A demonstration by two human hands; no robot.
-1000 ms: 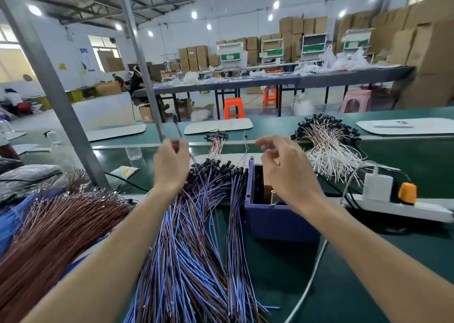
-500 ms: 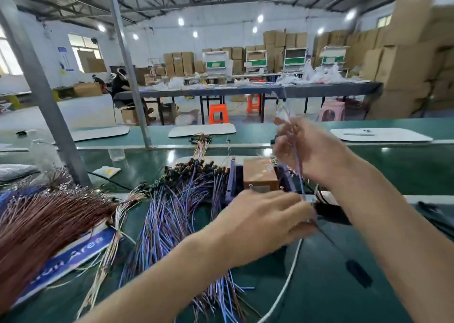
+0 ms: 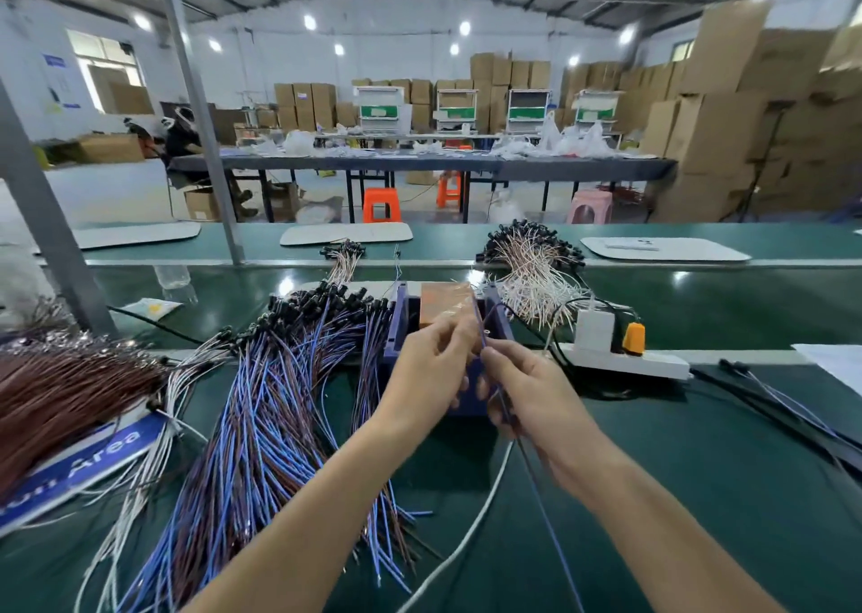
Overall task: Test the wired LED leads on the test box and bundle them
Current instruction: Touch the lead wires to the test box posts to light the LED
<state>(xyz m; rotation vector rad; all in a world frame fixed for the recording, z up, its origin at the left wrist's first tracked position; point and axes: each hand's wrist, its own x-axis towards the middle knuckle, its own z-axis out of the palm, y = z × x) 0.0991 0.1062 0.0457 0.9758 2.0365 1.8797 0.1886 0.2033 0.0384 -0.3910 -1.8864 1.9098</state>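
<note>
A blue test box with an orange-brown block inside stands on the green bench at centre. Just in front of it, my left hand and my right hand meet, both pinching one thin blue-and-brown LED lead that trails down toward me past my right wrist. Its upper end rises between my fingertips to the box. A large fan of blue and brown leads with black LED caps lies left of the box.
Brown leads are piled at the far left over a blue sign. White leads lie behind the box. A white power strip with an orange plug sits right, and black cable ties lie further right. A white cable crosses the bench.
My right hand has dropped from raised height to just in front of the box. My left hand has slid up to meet it on the lead. The view has swung back right.
</note>
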